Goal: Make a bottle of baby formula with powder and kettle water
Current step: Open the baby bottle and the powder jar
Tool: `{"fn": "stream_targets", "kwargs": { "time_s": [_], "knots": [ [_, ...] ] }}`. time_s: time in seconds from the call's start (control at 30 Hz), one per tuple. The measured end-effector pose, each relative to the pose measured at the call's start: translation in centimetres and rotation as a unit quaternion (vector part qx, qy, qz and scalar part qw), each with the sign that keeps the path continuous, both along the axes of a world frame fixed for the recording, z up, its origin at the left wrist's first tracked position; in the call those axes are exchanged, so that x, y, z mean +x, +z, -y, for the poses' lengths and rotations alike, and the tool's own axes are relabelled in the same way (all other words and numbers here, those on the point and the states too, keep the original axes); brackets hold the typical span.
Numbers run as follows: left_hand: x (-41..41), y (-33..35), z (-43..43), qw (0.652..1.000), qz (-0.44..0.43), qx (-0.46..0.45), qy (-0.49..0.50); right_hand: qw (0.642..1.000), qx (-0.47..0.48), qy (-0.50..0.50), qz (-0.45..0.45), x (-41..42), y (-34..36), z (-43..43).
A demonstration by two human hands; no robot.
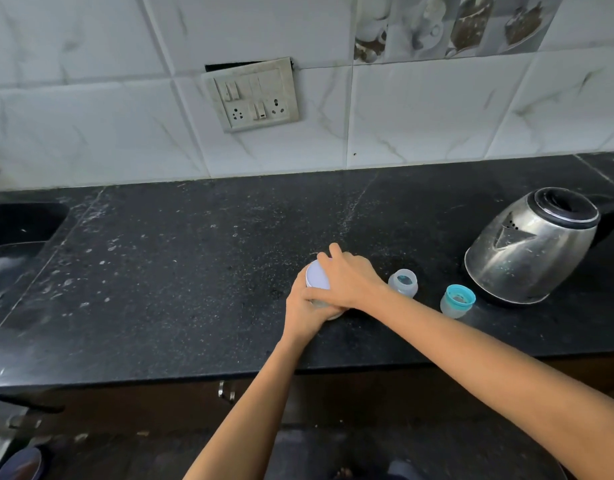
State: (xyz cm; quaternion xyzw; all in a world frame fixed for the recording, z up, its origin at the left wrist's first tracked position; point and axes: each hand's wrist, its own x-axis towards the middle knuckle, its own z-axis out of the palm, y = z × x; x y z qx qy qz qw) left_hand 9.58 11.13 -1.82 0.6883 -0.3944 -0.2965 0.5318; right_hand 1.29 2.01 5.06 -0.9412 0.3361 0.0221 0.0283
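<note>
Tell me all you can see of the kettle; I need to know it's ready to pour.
The kettle is a rounded steel body, scuffed and smudged, with a black lid closed on top, a black handle toward the right edge, and a perforated spout facing left. It stands upright on the black countertop, at the right, beyond the blue-ringed bottle top. Neither hand touches it. Its contents can't be seen.

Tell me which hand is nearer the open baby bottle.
Right. The right hand on the jar's white lid sits just beside the baby bottle; the left hand grips the jar's far side.
</note>
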Motion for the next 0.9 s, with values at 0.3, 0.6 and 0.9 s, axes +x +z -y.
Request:
{"fn": "stream_targets", "kwargs": {
  "time_s": [0.3,0.6,0.9],
  "knots": [
    [1.1,-0.1,0.5,1.000,-0.007,0.027,-0.004,0.996,-0.016,0.062,0.069,0.0,-0.8,1.0],
    [2.0,-0.5,1.1,0.996,0.042,0.071,-0.042,0.941,0.007,0.337,-0.021,-0.5,1.2,3.7],
    [1.9,-0.4,0.9,0.995,0.014,0.078,-0.052,0.971,-0.014,0.190,-0.141,0.5,3.7,2.4]
  ]
}}
